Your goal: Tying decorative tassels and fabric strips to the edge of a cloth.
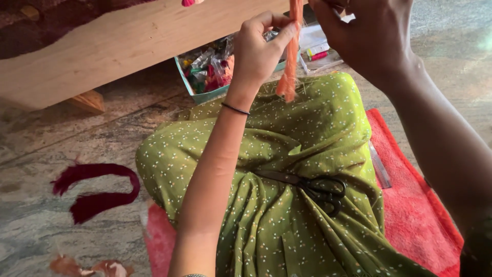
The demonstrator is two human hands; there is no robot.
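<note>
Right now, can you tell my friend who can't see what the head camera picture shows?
Two hands hold a hanging bunch of orange thread: the left hand pinches it with its fingers, and the right hand grips it higher up. Below, black scissors lie on a lap covered in green dotted cloth, and a dark red thread bundle lies on the stone floor.

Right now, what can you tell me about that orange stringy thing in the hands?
The orange thread bundle is a thin hank of soft-looking threads, like silk or yarn. It hangs straight down from the top edge of the picture, so its upper end is out of sight. Its lower end is loose and a little frayed, just above the green dotted cloth on the lap. The left hand has it in a grip between thumb and fingers, and the right hand is closed at it higher up.
</note>
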